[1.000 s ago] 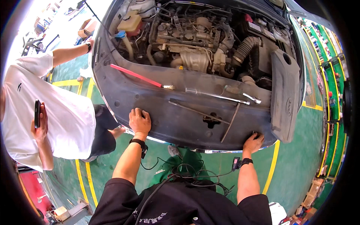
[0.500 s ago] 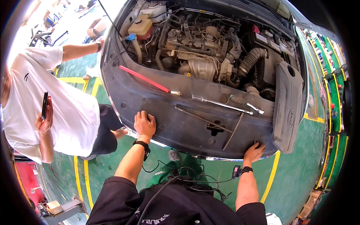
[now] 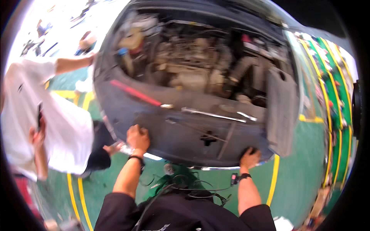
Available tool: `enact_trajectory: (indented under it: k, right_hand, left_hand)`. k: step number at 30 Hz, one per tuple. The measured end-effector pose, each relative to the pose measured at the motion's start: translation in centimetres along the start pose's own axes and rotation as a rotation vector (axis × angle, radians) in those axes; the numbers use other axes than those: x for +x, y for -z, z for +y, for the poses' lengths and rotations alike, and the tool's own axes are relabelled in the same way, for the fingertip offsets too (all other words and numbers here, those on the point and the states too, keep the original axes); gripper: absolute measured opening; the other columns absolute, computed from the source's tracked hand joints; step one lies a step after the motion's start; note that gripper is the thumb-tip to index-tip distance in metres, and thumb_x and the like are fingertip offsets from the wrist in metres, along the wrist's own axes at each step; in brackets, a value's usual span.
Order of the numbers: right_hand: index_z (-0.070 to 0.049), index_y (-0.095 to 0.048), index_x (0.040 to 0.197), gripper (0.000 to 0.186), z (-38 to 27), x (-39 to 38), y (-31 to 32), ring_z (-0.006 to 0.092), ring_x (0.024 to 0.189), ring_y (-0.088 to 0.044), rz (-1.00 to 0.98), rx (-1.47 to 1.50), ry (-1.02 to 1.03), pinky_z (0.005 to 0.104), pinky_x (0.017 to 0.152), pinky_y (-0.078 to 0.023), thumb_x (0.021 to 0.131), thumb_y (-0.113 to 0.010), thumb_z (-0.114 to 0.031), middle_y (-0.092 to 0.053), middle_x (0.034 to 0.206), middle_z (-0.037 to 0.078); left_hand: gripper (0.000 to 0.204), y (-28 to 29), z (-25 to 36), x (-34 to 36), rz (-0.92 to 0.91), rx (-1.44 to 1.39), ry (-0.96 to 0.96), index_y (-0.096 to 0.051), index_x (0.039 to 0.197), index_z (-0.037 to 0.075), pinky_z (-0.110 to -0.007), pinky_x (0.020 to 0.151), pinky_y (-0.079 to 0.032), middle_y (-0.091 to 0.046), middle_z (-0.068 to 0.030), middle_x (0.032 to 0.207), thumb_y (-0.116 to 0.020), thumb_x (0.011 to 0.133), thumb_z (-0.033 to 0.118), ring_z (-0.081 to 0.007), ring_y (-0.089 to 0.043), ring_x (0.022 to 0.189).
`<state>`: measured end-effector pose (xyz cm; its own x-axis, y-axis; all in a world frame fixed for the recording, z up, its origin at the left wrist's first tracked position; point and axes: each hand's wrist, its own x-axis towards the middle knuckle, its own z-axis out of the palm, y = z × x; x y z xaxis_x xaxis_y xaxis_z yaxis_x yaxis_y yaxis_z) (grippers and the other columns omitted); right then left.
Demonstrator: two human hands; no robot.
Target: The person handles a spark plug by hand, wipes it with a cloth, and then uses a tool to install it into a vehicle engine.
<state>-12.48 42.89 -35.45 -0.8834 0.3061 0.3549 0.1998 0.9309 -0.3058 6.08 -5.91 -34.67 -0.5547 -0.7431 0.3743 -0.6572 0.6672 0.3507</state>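
Note:
My left hand [image 3: 138,138] leans on the dark front panel [image 3: 173,140] over the car's nose, its fingers loosely bent and nothing visible in it. Further right, my right hand [image 3: 250,158] rests on the same panel near its front edge, fingers a little apart and also without a tool. Between and beyond the hands lie a long red tool with a brass-coloured end [image 3: 135,92], a long chrome socket extension bar [image 3: 214,114] and a short chrome wrench-like tool [image 3: 246,116]. A thin dark rod [image 3: 226,140] lies closer to me. Motion blur softens the fingers.
The engine bay [image 3: 189,57] is exposed behind the panel. A grey plastic engine cover [image 3: 280,111] leans at its right side. A person in a white shirt [image 3: 54,119] stands at left, holding a phone. Cables [image 3: 200,188] hang at my waist; shelves [image 3: 335,92] stand right.
The whole view has shifted and blurred, so the car sits further left in it. Both my hands stay on the panel. The other person's lower hand shows more clearly by the car's edge.

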Motion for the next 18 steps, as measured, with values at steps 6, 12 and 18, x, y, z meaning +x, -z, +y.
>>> enact_trajectory:
  k: [6,12,18]
  right_hand:
    - [-0.002,-0.056,0.093,0.028,-2.2,0.5,1.3,0.0435,0.092,-0.056,-0.002,0.071,-0.048,0.0539,0.082,-0.044,0.091,-0.059,-0.03,-0.059,0.096,0.023]
    - [-0.004,-0.057,0.095,0.025,-0.4,0.3,0.8,0.0447,0.093,-0.057,0.026,0.086,-0.088,0.0539,0.078,-0.047,0.092,-0.058,-0.029,-0.059,0.097,0.023]
    - [-0.003,-0.057,0.096,0.027,-0.8,0.4,1.7,0.0444,0.094,-0.058,-0.006,0.132,-0.058,0.0534,0.08,-0.047,0.093,-0.056,-0.03,-0.059,0.098,0.023]
  left_hand:
    - [0.024,0.8,-0.6,-1.0,-0.015,-0.005,-0.045,-0.058,0.103,-0.002,-0.051,0.088,-0.045,-0.06,-0.0234,0.104,-0.053,0.09,0.017,-0.0437,-0.055,0.102]
    - [0.021,1.8,1.7,-0.6,-0.112,0.026,-0.02,-0.052,0.094,-0.003,-0.052,0.086,-0.043,-0.056,-0.0238,0.099,-0.047,0.093,0.018,-0.0441,-0.054,0.1]
    - [0.018,1.4,0.9,-0.9,-0.084,0.005,-0.019,-0.051,0.092,-0.002,-0.053,0.084,-0.044,-0.056,-0.0239,0.098,-0.048,0.092,0.017,-0.0448,-0.054,0.097]
